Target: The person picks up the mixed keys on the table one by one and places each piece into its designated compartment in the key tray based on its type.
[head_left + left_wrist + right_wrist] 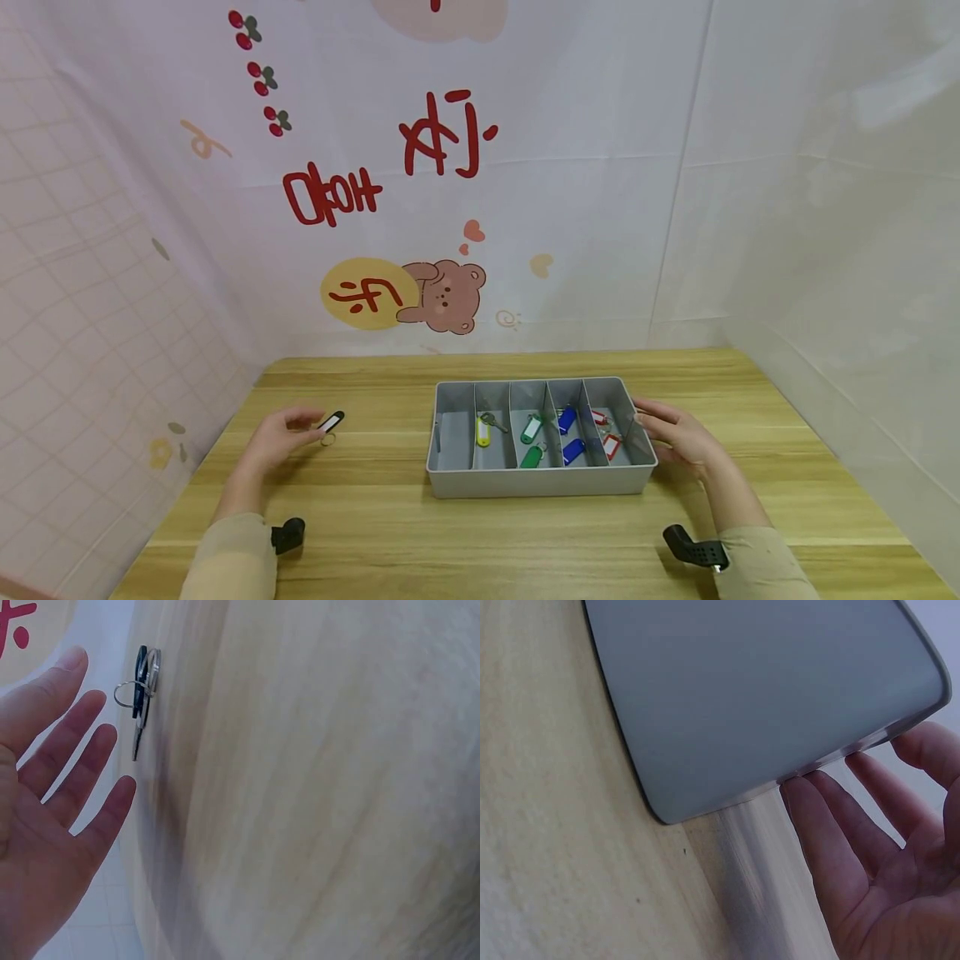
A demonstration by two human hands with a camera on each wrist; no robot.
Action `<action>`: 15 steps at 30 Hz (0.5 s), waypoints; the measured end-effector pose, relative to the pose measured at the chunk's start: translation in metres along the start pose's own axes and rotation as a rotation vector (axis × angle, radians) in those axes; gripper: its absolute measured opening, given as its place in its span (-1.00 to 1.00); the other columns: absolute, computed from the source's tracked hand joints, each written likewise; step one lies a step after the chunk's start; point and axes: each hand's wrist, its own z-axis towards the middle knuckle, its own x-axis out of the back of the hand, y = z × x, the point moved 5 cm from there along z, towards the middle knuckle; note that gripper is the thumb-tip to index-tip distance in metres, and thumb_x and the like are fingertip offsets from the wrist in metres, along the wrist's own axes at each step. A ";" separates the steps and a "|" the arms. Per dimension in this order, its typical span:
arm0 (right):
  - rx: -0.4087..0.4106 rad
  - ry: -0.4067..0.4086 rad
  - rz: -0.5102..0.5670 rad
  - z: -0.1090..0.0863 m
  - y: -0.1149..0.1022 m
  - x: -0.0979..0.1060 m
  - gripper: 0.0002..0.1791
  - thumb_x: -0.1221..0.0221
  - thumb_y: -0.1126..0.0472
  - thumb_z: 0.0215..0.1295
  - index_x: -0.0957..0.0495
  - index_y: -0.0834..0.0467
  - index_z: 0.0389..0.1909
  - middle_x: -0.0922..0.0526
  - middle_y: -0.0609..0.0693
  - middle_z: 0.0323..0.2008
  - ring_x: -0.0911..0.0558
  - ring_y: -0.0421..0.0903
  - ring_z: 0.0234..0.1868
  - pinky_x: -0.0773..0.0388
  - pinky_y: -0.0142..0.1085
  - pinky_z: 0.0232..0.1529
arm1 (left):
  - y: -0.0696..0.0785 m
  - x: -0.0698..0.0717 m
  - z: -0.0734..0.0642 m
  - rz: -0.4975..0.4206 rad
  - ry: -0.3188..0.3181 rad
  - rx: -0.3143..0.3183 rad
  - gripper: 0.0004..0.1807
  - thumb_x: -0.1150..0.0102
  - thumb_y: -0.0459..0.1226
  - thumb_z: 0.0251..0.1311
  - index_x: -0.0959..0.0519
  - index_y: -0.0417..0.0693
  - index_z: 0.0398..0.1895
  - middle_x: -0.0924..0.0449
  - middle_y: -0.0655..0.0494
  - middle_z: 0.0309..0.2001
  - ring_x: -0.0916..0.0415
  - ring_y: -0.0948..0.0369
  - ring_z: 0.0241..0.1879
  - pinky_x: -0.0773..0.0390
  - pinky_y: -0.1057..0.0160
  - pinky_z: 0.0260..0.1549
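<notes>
My left hand (pixel 279 435) is beside a black key tag (pixel 332 422) with a white label, lying on the table at the left. In the left wrist view the fingers are spread and apart from the tag (pixel 140 682), whose metal ring and a key-like piece show. At the right, my right hand (pixel 681 435) touches the end wall of a grey divided tray (pixel 540 483) with its fingertips. Inside the tray lie a yellow key tag (pixel 483 432) with a key (pixel 493 422), green tags (pixel 532 428), blue tags (pixel 573 452) and red tags (pixel 611 447), each colour in its own compartment.
The wooden table (pixel 480 542) carries the tray right of its middle. A white printed cloth (pixel 570 208) hangs behind the table, with more cloth along both sides. A black wrist camera (pixel 288 536) sits on the left sleeve, another (pixel 693 550) on the right.
</notes>
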 end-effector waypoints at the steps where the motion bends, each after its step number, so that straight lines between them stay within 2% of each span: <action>1: 0.001 0.001 0.000 0.000 0.000 0.000 -0.30 -0.07 0.17 0.51 -0.04 0.40 0.48 -0.55 0.03 0.14 -0.63 -0.17 -0.02 -0.61 -0.18 -0.03 | -0.002 0.000 0.001 0.001 0.003 0.000 -0.58 -0.37 -0.35 0.20 -0.58 -0.39 0.08 -0.59 -0.27 0.04 -0.52 -0.11 -0.01 -0.53 0.23 -0.12; 4: 0.004 0.007 -0.003 0.000 0.001 0.000 -0.30 -0.08 0.18 0.50 -0.04 0.41 0.48 -0.54 0.04 0.16 -0.63 -0.17 -0.02 -0.61 -0.17 -0.03 | -0.008 -0.001 0.002 0.007 0.013 0.012 -0.59 -0.38 -0.35 0.18 -0.59 -0.38 0.07 -0.62 -0.23 -0.02 -0.53 0.00 -0.08 -0.52 0.32 -0.19; 9: 0.002 0.018 -0.011 0.001 0.001 0.001 -0.29 -0.08 0.17 0.50 -0.03 0.41 0.49 -0.53 0.04 0.17 -0.63 -0.18 -0.01 -0.61 -0.17 -0.03 | -0.016 -0.002 0.005 0.011 0.030 0.042 -0.60 -0.40 -0.33 0.16 -0.62 -0.36 0.04 -0.64 -0.17 -0.10 -0.51 0.19 -0.19 -0.50 0.31 -0.23; 15: 0.002 0.012 -0.006 0.001 0.002 0.000 -0.29 -0.08 0.17 0.51 -0.03 0.40 0.49 -0.53 0.06 0.18 -0.63 -0.17 -0.01 -0.61 -0.17 -0.03 | -0.020 -0.003 0.006 0.020 0.038 0.078 -0.66 -0.39 -0.34 0.16 -0.65 -0.32 -0.01 -0.64 -0.13 -0.14 -0.50 0.12 -0.18 -0.50 0.20 -0.20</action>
